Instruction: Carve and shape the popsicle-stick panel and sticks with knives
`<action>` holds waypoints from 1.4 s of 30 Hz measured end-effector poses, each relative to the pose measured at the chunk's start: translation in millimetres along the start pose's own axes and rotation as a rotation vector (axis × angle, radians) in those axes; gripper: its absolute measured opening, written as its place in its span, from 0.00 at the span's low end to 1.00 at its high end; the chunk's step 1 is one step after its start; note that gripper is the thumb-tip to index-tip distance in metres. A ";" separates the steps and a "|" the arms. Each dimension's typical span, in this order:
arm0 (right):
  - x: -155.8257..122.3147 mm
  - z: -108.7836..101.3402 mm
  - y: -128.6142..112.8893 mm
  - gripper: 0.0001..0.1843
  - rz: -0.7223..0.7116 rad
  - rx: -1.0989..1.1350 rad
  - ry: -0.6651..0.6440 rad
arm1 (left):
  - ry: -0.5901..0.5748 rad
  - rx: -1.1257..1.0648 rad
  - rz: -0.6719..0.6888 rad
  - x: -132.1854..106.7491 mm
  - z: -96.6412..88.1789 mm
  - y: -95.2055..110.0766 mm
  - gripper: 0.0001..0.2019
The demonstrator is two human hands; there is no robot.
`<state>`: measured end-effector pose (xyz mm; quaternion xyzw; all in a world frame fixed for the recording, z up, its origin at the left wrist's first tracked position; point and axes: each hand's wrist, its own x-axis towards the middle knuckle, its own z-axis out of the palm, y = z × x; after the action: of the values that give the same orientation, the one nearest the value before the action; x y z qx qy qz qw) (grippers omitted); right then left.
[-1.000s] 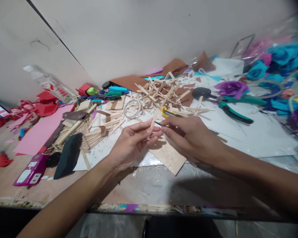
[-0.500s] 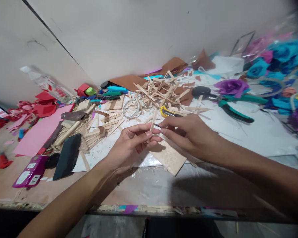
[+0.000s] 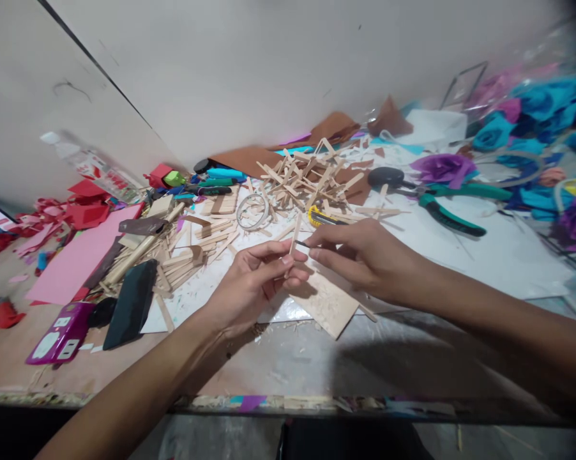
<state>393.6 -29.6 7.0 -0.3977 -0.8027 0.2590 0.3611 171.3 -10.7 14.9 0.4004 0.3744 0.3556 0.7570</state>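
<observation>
My left hand [image 3: 264, 275] pinches a thin wooden craft stick [image 3: 295, 235] between thumb and fingers, and the stick points up and away. Opposite it, my right hand [image 3: 364, 255] grips a narrow dark blade-like piece [image 3: 301, 243], whose tip meets the stick's side; most of that piece is hidden in my fingers. Just past my right knuckles lies a yellow and grey utility knife [image 3: 319, 217], partly covered by the hand. Below both hands is a flat wooden board [image 3: 333, 313] with shavings on it.
Beyond the hands sit a heap of craft sticks [image 3: 307, 176] and a tape roll [image 3: 253, 211]. To the left are a black phone [image 3: 131, 303], a purple device [image 3: 58, 335] and pink paper [image 3: 72, 262]. Green-handled pliers [image 3: 453, 214] and paper flowers [image 3: 444, 167] are right.
The camera view has shifted slightly, moving the right-hand things a little left. Both hands keep their holds, and the dark piece stays against the stick.
</observation>
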 end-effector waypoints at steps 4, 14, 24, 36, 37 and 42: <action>-0.7 1.1 2.1 0.14 -0.069 -0.080 -0.004 | -0.020 0.013 0.004 1.3 -0.4 -0.5 0.09; 1.5 0.2 1.3 0.13 -0.126 -0.255 0.043 | 0.029 -0.028 0.031 4.1 2.2 1.1 0.11; 0.2 2.0 -4.1 0.11 0.046 -0.015 0.088 | 0.055 -0.011 0.041 9.6 -6.2 3.0 0.11; 1.7 2.0 -6.2 0.13 0.055 -0.007 0.043 | -0.029 0.045 0.083 6.2 -5.8 -1.0 0.10; 1.0 2.0 -6.1 0.13 0.064 -0.023 0.041 | -0.031 0.052 0.085 5.9 -6.4 -1.1 0.10; -0.1 1.4 -6.2 0.13 0.091 0.009 0.033 | -0.032 0.114 0.116 4.5 -9.4 -0.4 0.11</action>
<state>389.7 -33.3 10.5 -0.4363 -0.7767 0.2720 0.3639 165.5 -3.8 9.5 0.4695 0.3582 0.3707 0.7168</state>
